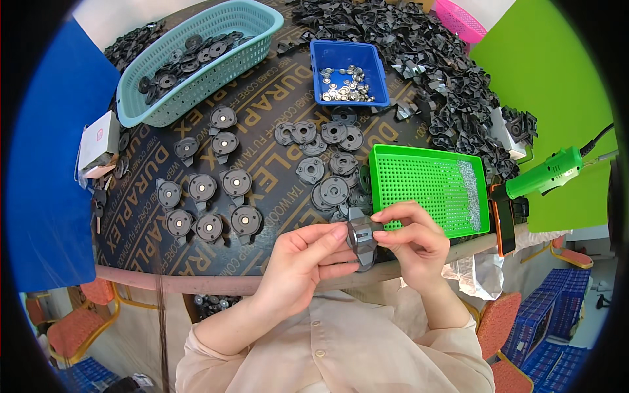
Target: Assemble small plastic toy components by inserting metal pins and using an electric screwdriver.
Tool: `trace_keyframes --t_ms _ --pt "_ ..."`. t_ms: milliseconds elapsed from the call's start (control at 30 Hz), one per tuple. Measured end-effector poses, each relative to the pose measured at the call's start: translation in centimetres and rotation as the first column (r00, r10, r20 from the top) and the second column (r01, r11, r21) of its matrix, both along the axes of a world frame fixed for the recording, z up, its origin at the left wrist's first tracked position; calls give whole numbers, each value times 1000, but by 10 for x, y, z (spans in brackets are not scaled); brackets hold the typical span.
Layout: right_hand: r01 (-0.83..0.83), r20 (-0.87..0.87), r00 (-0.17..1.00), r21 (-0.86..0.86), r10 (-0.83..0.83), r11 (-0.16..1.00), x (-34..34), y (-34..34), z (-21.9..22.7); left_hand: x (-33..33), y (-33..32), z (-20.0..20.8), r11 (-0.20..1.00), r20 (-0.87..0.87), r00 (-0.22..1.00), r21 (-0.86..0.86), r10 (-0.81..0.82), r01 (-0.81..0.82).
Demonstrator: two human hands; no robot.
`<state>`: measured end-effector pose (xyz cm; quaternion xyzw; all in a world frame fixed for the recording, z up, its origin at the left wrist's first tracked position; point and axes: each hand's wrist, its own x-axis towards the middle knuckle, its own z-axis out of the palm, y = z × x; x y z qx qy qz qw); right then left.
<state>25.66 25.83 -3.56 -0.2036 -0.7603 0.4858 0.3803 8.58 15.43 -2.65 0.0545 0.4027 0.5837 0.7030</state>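
Near the table's front edge, my left hand [303, 263] and my right hand [417, 243] hold one dark grey plastic part [362, 243] between them. My left thumb and fingers pinch its left side. On its right side my right thumb and fingertips close on it, and whether they also hold something small is hidden. Just beyond lie loose black plastic discs [334, 190], some stacked. To the left, several black disc assemblies [209, 227] with shiny metal centres are laid out in rough rows. A green perforated tray [419, 171] of small screws [470, 196] is beside my right hand.
A teal basket [196, 92] of black discs stands back left. A blue bin [347, 49] holds small metal caps [347, 85]. Black plastic parts [432, 72] are heaped back right. A green electric screwdriver [545, 173], an orange-edged phone [503, 219] and a white box [99, 144] flank the work area.
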Motion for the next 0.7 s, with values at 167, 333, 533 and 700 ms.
trace_keyframes --t_ms 167,333,533,700 --pt "16 -12 1000 -92 -17 996 -1 -5 2 0 0 -1 1000 2 1000 11 -1 1" --pt "14 101 994 270 -43 963 0 -4 4 -2 -2 0 1000 -16 1000 23 -6 7" --pt "-94 12 995 -19 95 995 -3 -8 3 -10 -1 3 999 -57 997 11 -49 50" --pt "-201 -188 976 -595 109 778 -4 -13 16 -19 -11 9 964 -237 951 126 -198 233"
